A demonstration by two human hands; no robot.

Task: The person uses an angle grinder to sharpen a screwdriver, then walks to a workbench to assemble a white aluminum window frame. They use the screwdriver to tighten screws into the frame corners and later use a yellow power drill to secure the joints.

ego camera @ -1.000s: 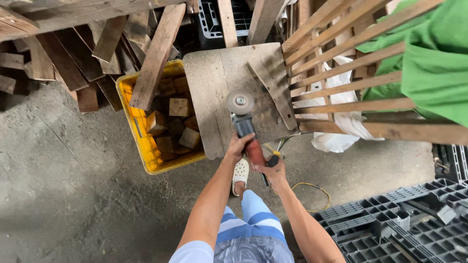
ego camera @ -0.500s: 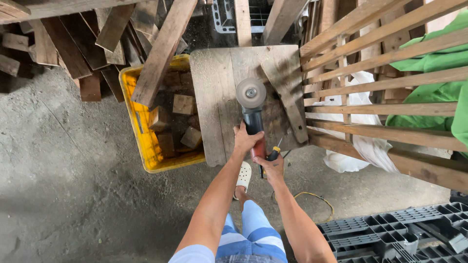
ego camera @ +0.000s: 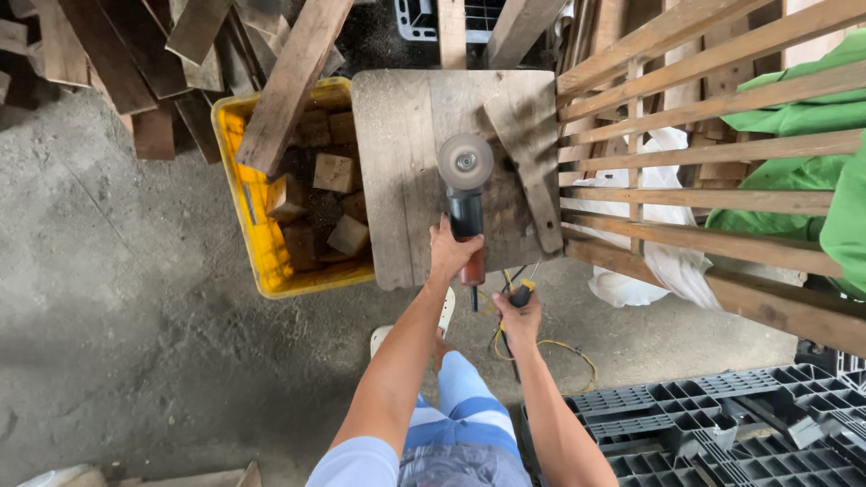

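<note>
— Grinder (ego camera: 466,203) position?
— Lying on board (ego camera: 406,135), disc end away, long axis straight ahead. Left hand (ego camera: 449,254) gripping its body; nearer hand.
— Right hand (ego camera: 517,316)?
— Just below board edge, clenched on small yellow-tipped tool (ego camera: 521,290), possibly a key.
— Count?
— One grinder, one board, one yellow crate (ego camera: 245,216) alongside left.

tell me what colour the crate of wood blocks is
Yellow: the crate of wood blocks shows in the head view, left of the wooden board.
</note>
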